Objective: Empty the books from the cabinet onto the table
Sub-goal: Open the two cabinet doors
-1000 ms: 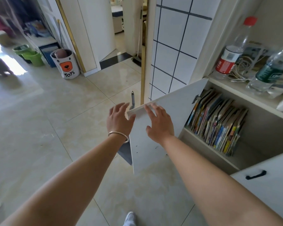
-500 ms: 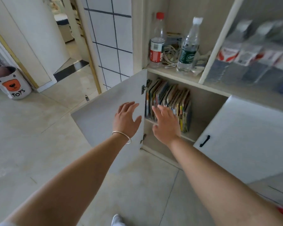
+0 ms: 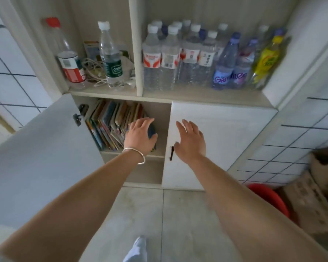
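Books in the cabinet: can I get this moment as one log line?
stage: reaching in | left hand: open, at books | right hand: open, before shut door | books: still shelved

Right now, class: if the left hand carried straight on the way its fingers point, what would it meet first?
Most likely the books in the open compartment: the left hand, fingers straight, already reaches at their right end. Whether it touches them yet is unclear.

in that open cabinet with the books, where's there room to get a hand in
Bare room lies right of the books, between the last book and the closed right door; the left hand is already there. The shelf strip in front of the books is narrow. The books lean packed against the left wall, and the bottle shelf above is crowded.
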